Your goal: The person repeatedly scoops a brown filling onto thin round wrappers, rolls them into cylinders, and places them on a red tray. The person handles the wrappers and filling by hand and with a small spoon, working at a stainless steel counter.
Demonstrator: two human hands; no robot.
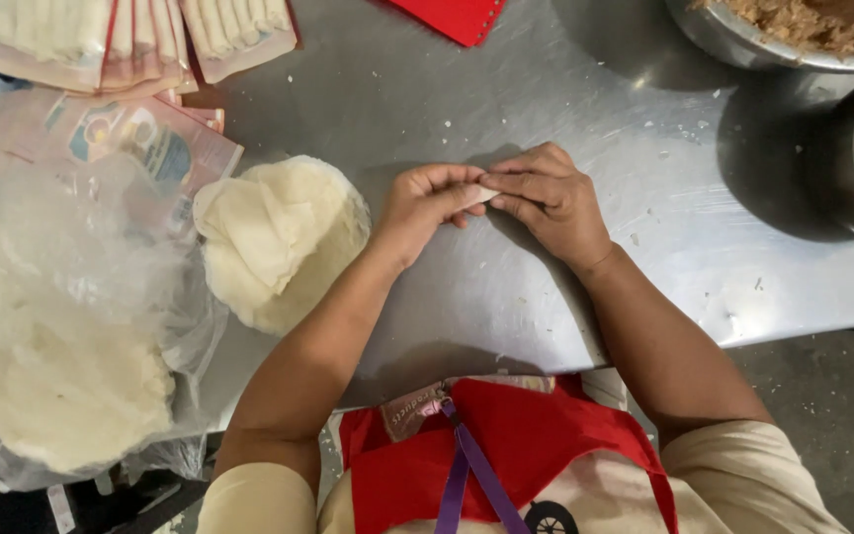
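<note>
**Two hands pinch a small wrapper over the steel table**

Closest to us we see a red apron (506, 445) with a purple strap, and two bare arms reaching out over the metal table (506, 287).

The left hand (425, 210) and the right hand (549, 196) meet in the middle. Their fingertips come together on a small pale wrapper (484, 193) — both hands are pinching it, one from each side. It sits between the fingers, just above the table top. Most of it is hidden by the fingers, so we cannot tell if it is folded or filled. We think the hands are close like this so the thin piece does not slip or tear.

Just beside the left hand lies a round stack of pale wrappers (284, 242), near enough to grab the next one. Further left is a clear plastic bag (61, 336) with more white sheets inside.

Far off at the top left we see flat packets (140, 40). At the top right sits a metal bowl (733, 40) of brown filling — well apart from the hands, but near enough for an arm to reach.
</note>
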